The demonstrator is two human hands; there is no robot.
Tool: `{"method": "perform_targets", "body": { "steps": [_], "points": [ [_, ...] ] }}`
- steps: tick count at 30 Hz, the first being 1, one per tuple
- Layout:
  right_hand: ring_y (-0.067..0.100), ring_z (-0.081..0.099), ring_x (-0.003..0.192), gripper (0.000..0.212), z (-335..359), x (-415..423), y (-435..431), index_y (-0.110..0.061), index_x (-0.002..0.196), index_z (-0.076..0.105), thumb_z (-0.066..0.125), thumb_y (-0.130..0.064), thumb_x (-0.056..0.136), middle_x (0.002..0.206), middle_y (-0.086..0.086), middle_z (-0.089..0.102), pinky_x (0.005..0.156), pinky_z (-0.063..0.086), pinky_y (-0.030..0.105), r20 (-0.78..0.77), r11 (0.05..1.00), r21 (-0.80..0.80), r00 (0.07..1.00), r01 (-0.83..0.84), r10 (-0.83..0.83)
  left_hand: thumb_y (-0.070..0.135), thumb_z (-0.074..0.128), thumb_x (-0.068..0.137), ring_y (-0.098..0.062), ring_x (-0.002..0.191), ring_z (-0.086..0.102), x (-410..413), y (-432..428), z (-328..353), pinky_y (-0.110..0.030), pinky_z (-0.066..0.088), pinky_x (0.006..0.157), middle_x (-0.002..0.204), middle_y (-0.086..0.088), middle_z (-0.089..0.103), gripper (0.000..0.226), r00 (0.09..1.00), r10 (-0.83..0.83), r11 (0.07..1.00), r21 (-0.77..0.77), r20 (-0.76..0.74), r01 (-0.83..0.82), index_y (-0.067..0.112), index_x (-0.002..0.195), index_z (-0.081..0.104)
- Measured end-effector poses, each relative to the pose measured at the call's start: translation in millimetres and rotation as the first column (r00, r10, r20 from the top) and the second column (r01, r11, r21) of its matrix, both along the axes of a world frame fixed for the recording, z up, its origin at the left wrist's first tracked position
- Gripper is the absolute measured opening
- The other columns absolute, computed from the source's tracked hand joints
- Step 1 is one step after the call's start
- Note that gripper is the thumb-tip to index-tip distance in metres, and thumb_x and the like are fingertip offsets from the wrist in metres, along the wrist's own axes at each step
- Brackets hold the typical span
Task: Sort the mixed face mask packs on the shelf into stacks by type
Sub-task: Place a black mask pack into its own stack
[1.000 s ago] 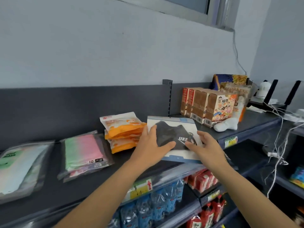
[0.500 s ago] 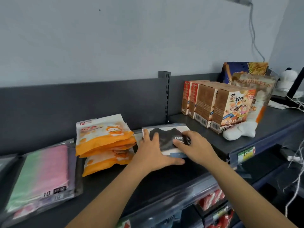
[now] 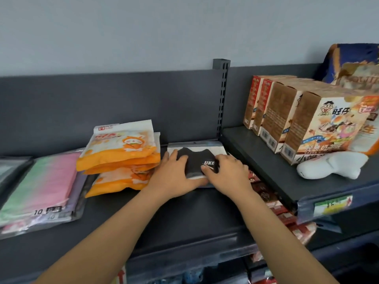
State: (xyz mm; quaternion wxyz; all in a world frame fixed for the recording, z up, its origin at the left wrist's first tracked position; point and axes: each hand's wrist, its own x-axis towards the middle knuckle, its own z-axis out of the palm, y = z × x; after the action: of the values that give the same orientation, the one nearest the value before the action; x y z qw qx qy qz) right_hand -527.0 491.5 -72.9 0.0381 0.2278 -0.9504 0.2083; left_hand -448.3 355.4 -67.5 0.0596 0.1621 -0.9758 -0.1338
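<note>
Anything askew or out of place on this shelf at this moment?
Yes. The orange mask packs form an uneven stack: the upper packs are skewed and overhang the lowest one. A white plush toy lies on its side before the snack boxes, unrelated to masks. Both hands, left and right, press the black mask pack flat.
</note>
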Motion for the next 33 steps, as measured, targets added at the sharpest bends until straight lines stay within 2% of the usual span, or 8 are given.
{"method": "perform_targets", "body": {
  "steps": [5, 15, 18, 22, 25, 27, 30, 33],
  "points": [
    [0.027, 0.042, 0.129, 0.060, -6, -3, -4, -0.018, 0.132, 0.049, 0.039, -0.060, 0.090, 0.138, 0.005, 0.050, 0.106, 0.029, 0.043, -0.080, 0.999, 0.041, 0.997, -0.014, 0.017, 0.087, 0.046, 0.065, -0.020, 0.147, 0.012, 2, -3, 0, -0.038, 0.019, 0.118, 0.161, 0.001, 0.014, 0.107, 1.000, -0.021, 1.000, 0.000, 0.022, 0.021, 0.024, 0.150, 0.029],
    [0.024, 0.028, 0.140, 0.070, -5, -6, 1, -0.023, 0.144, 0.034, 0.027, -0.067, 0.090, 0.152, 0.004, 0.034, 0.112, 0.021, 0.040, -0.057, 0.996, 0.078, 0.998, -0.032, 0.037, 0.081, 0.042, 0.076, -0.016, 0.147, 0.012, 0, -1, -1, -0.034, 0.015, 0.118, 0.160, 0.002, 0.017, 0.095, 0.998, -0.048, 0.997, -0.062, -0.039, 0.046, 0.025, 0.150, 0.027],
    [0.024, 0.029, 0.140, 0.073, 1, -3, 2, -0.021, 0.144, 0.035, 0.026, -0.067, 0.088, 0.152, 0.004, 0.034, 0.112, 0.022, 0.042, -0.101, 0.997, 0.064, 0.994, -0.044, 0.050, 0.080, 0.042, 0.078, -0.015, 0.147, 0.012, 5, 3, 2, -0.035, 0.016, 0.118, 0.160, 0.003, 0.017, 0.092, 0.992, -0.102, 0.988, -0.121, -0.072, 0.093, 0.025, 0.151, 0.028],
    [0.029, 0.038, 0.135, 0.069, 8, 8, 3, -0.015, 0.139, 0.045, 0.031, -0.061, 0.089, 0.147, 0.008, 0.043, 0.109, 0.028, 0.046, -0.184, 0.995, -0.006, 0.978, -0.097, 0.094, 0.073, 0.046, 0.082, -0.014, 0.144, 0.023, 22, 15, 11, -0.036, 0.027, 0.115, 0.157, 0.003, 0.027, 0.085, 0.985, -0.118, 0.980, -0.173, -0.127, 0.095, 0.024, 0.149, 0.031],
    [0.036, 0.052, 0.122, 0.063, 18, 24, 3, -0.008, 0.128, 0.057, 0.039, -0.057, 0.093, 0.135, 0.017, 0.054, 0.100, 0.039, 0.050, -0.310, 0.983, -0.050, 0.938, -0.177, 0.153, 0.070, 0.048, 0.083, -0.015, 0.142, 0.027, 49, 22, 23, -0.035, 0.028, 0.113, 0.155, 0.002, 0.032, 0.082, 0.977, -0.080, 0.973, -0.229, -0.198, 0.033, 0.022, 0.148, 0.034],
    [0.039, 0.057, 0.115, 0.063, 26, 40, -1, -0.006, 0.123, 0.061, 0.045, -0.055, 0.088, 0.129, 0.020, 0.059, 0.093, 0.045, 0.052, -0.367, 0.975, -0.043, 0.911, -0.218, 0.188, 0.070, 0.048, 0.083, -0.015, 0.137, 0.035, 75, 23, 33, -0.034, 0.032, 0.109, 0.150, 0.002, 0.039, 0.080, 0.969, -0.034, 0.969, -0.245, -0.244, -0.028, 0.021, 0.145, 0.039],
    [0.039, 0.057, 0.116, 0.065, 39, 72, -12, -0.007, 0.124, 0.061, 0.043, -0.058, 0.090, 0.131, 0.019, 0.058, 0.093, 0.045, 0.051, -0.373, 0.956, -0.030, 0.891, -0.291, 0.259, 0.072, 0.047, 0.080, -0.017, 0.126, 0.049, 125, 14, 49, -0.036, 0.041, 0.100, 0.138, 0.003, 0.053, 0.076, 0.948, 0.033, 0.928, -0.342, -0.316, -0.146, 0.023, 0.137, 0.048],
    [0.036, 0.053, 0.122, 0.067, 52, 114, -30, -0.011, 0.128, 0.057, 0.044, -0.061, 0.085, 0.136, 0.015, 0.055, 0.097, 0.042, 0.050, -0.366, 0.930, -0.032, 0.870, -0.365, 0.329, 0.077, 0.039, 0.079, -0.018, 0.131, 0.045, 187, -8, 59, -0.036, 0.039, 0.104, 0.143, 0.003, 0.049, 0.084, 0.938, 0.189, 0.887, -0.358, -0.291, -0.291, 0.023, 0.143, 0.042]
  ]
}}
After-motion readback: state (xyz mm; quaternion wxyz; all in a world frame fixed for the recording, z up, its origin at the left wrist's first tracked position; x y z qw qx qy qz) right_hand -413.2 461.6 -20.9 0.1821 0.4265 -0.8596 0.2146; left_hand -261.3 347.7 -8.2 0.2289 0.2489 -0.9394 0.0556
